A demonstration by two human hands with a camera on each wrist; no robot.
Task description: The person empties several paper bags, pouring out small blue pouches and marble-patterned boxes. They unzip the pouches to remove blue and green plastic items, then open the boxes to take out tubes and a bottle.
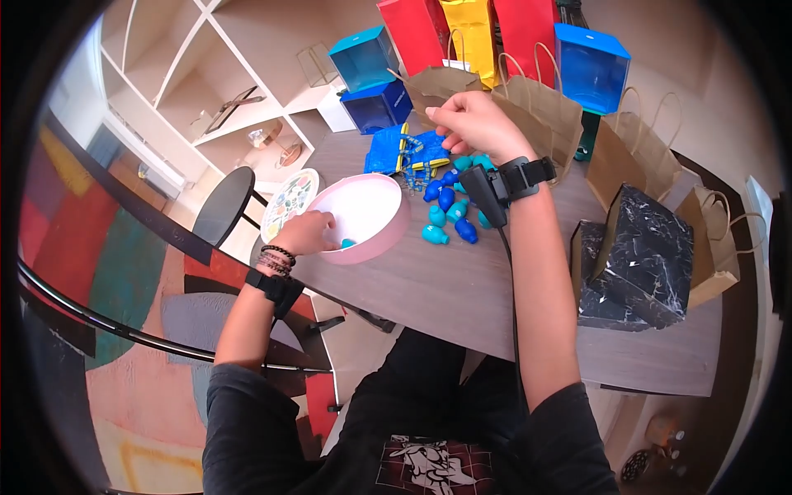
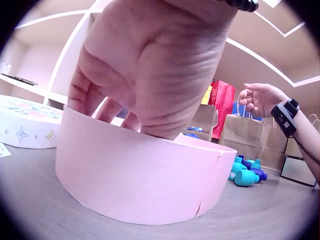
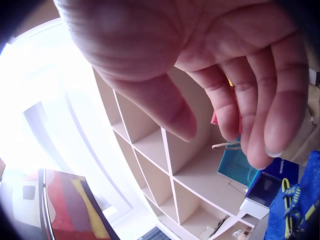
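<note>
The left hand (image 1: 307, 233) reaches over the near wall of a round pink box (image 1: 363, 247), fingers down inside it. A bit of a teal object (image 1: 347, 243) shows beside that hand; whether the fingers grip it is hidden. In the left wrist view the pink wall (image 2: 140, 175) covers the fingertips of the left hand (image 2: 150, 65). Raised above the table, the right hand (image 1: 483, 125) has loosely bent fingers and holds nothing, near blue bags with yellow trim (image 1: 386, 150). Below it lie teal bottle-shaped pieces (image 1: 435, 235) and dark blue ones (image 1: 465, 230) in a loose group.
A round patterned lid or box (image 1: 289, 202) stands left of the pink box. Brown paper bags (image 1: 544, 124) line the back and right, with black marbled boxes (image 1: 648, 256) at right. Behind are red bags (image 1: 528, 37), a yellow bag (image 1: 472, 41) and a blue box (image 1: 590, 70).
</note>
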